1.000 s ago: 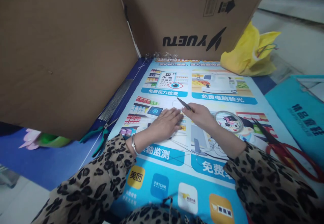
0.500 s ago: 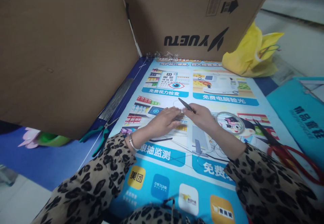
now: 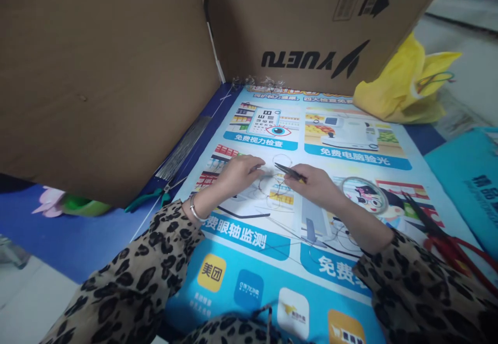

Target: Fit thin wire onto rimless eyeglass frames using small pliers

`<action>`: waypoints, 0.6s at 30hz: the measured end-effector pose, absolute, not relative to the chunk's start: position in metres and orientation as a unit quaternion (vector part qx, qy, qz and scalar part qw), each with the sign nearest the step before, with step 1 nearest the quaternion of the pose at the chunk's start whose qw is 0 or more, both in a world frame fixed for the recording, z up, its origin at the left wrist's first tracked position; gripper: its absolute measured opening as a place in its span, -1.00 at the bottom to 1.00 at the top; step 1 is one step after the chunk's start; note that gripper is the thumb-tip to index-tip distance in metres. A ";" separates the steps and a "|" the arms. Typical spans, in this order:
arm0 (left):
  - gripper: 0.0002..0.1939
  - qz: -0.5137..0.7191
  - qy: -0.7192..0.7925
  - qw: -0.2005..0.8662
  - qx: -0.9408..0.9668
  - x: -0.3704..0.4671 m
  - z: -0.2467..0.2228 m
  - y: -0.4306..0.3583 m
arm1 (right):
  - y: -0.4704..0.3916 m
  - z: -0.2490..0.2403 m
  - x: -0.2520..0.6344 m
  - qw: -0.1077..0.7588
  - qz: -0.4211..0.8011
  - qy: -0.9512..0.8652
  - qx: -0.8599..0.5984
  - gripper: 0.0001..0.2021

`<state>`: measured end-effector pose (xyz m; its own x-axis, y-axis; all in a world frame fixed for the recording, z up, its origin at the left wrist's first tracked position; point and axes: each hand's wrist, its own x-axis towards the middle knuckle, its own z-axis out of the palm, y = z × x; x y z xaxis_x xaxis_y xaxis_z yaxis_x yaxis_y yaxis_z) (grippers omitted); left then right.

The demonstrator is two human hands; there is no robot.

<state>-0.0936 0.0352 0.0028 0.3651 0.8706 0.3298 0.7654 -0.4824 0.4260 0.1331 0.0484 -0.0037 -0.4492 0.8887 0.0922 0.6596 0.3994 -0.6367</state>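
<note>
My right hand (image 3: 313, 182) is closed around a small dark pointed tool (image 3: 290, 172), whose tip points to the left. To its left, my left hand (image 3: 241, 174) has its fingers bent together at the edge of a thin wire (image 3: 278, 207), which forms round loops between the two hands. One loop rises above the tool's tip, and others hang lower over the printed poster (image 3: 268, 269). More loose thin wire (image 3: 344, 232) lies on the poster below my right wrist. Exactly how the left fingertips grip the wire is hard to see.
Large cardboard panels (image 3: 101, 74) stand at the left and back. Green-handled pliers (image 3: 155, 198) and a bundle of straight wires (image 3: 182, 149) lie left. Red-handled scissors (image 3: 447, 245), a teal box (image 3: 462, 178) and a yellow bag (image 3: 404, 90) are at the right.
My hands have moved apart, the left one shifting left. The wire loops between them now show more fully. The view has shifted slightly, and the tool stays in my right hand.
</note>
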 end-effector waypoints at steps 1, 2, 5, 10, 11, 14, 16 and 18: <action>-0.75 0.259 0.517 0.111 0.808 -0.092 -0.001 0.036 | 0.049 -0.004 0.133 0.209 0.270 -0.810 -0.476 -0.85; -0.74 0.256 0.533 0.121 0.797 -0.090 -0.004 0.036 | 0.049 -0.003 0.133 0.204 0.270 -0.812 -0.475 -0.85; -0.76 0.242 0.553 0.137 0.786 -0.086 -0.010 0.038 | 0.050 -0.004 0.132 0.186 0.249 -0.824 -0.473 -0.85; -0.80 0.236 0.556 0.119 0.788 -0.083 -0.011 0.038 | 0.052 -0.010 0.131 0.149 0.168 -0.860 -0.458 -0.84; -0.80 0.243 0.554 0.108 0.789 -0.082 -0.011 0.038 | 0.052 -0.012 0.130 0.147 0.158 -0.865 -0.453 -0.84; -0.80 0.276 0.517 0.073 0.807 -0.083 -0.011 0.037 | 0.053 -0.014 0.130 0.146 0.146 -0.872 -0.444 -0.83; -0.86 0.278 0.468 0.060 0.837 -0.084 -0.013 0.037 | 0.053 -0.013 0.130 0.145 0.143 -0.874 -0.440 -0.83; -0.90 0.260 0.424 0.047 0.866 -0.085 -0.014 0.037 | 0.052 -0.013 0.130 0.146 0.140 -0.875 -0.439 -0.85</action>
<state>-0.0852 0.0368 -0.0141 0.5045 0.7592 0.4112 0.7103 -0.6357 0.3023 0.1299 0.0524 -0.0130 -0.5719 0.8096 0.1320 0.7281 0.5751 -0.3729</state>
